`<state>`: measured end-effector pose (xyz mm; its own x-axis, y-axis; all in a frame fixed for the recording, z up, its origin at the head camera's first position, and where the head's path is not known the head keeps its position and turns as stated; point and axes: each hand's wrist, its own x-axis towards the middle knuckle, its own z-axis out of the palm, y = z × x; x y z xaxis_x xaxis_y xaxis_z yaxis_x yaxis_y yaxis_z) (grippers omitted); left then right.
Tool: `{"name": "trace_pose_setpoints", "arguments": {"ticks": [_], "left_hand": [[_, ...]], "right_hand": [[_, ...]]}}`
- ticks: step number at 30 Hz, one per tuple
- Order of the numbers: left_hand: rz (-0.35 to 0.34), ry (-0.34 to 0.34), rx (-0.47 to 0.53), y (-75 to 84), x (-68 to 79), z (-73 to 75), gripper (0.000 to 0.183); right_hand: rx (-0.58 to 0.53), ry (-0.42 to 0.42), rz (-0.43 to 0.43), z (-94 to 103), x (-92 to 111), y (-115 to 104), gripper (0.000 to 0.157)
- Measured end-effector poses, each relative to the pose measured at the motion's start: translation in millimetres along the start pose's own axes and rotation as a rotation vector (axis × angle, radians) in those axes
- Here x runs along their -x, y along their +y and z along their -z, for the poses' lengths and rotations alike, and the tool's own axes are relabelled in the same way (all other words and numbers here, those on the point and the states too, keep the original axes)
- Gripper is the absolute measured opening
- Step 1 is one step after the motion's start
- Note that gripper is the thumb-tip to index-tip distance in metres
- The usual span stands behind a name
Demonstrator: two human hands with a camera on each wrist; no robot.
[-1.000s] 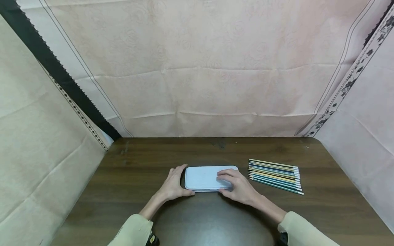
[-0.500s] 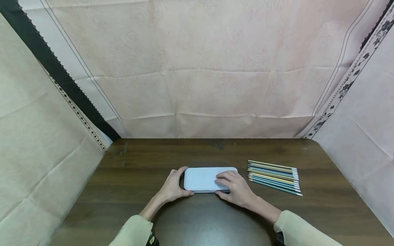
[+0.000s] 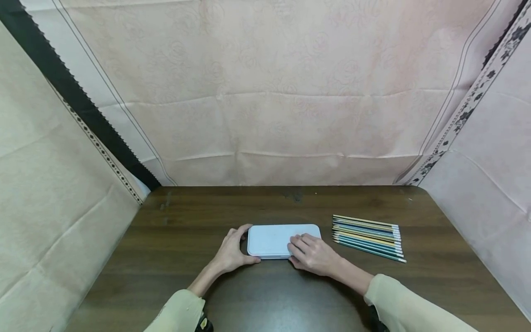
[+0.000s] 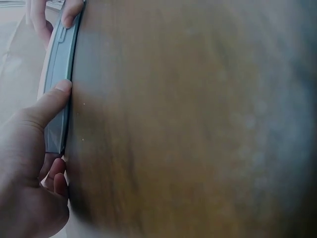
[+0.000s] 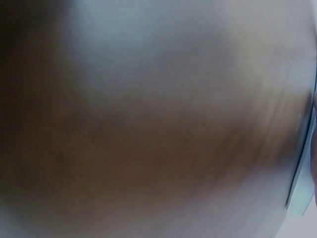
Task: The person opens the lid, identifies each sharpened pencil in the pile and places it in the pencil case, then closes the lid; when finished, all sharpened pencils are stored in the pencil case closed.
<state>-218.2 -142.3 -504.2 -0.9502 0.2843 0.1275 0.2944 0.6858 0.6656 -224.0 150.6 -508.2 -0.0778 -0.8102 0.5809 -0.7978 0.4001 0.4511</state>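
Observation:
A flat, pale blue-white pencil case (image 3: 269,240) with rounded corners lies closed on the brown table. My left hand (image 3: 231,251) grips its left end, thumb along the front edge and fingers round the far side. With bent fingers on the lid and the thumb at the front edge, my right hand (image 3: 316,256) holds the right half. In the left wrist view, the right thumb (image 4: 72,15) is beside a small clasp (image 4: 62,33) on the case's side wall. Only a sliver of the case (image 5: 299,196) shows at the right wrist view's edge.
A row of several pencils (image 3: 367,237) in green, yellow and blue tones lies just right of the case. Pale cloth (image 3: 265,129) hangs behind the table (image 3: 186,286) and along both sides.
My right hand has slid slightly left along the case, and its fingers have drawn in more over the lid. The left hand keeps its grip; the case stays closed.

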Motion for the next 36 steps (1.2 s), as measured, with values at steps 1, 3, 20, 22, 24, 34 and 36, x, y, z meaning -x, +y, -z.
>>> {"name": "trace_pose_setpoints", "arguments": {"ticks": [1, 3, 20, 22, 24, 34, 36], "left_hand": [[0.003, 0.001, 0.002, -0.3, 0.1, 0.0, 0.097], [0.003, 0.004, 0.003, -0.7, 0.4, -0.1, 0.097], [0.004, 0.017, 0.016, -1.3, 0.4, -0.7, 0.096], [0.009, 0.015, 0.02, -1.7, 0.9, -0.6, 0.096], [0.01, 0.011, 0.026, -1.8, 1.5, 0.2, 0.095], [-0.006, 0.015, 0.053, -3.1, 3.6, 1.0, 0.094], [-0.013, 0.014, 0.056, -2.9, 3.6, 1.2, 0.094]], "right_hand": [[0.016, -0.006, 0.017, 0.1, 0, 0, 0.027], [0.044, -0.008, 0.045, -0.2, -1, 2, 0.029], [-0.012, 0.023, 0.028, 6.2, -7, 11, 0.031], [-0.064, 0.016, 0.01, 9.2, -8, 13, 0.03], [-0.126, 0.01, -0.018, 13.7, -10, 17, 0.027], [-0.402, -0.012, -0.254, 46.8, -4, 46, 0.02], [-0.443, -0.006, -0.301, 52.4, -1, 51, 0.022]]}}
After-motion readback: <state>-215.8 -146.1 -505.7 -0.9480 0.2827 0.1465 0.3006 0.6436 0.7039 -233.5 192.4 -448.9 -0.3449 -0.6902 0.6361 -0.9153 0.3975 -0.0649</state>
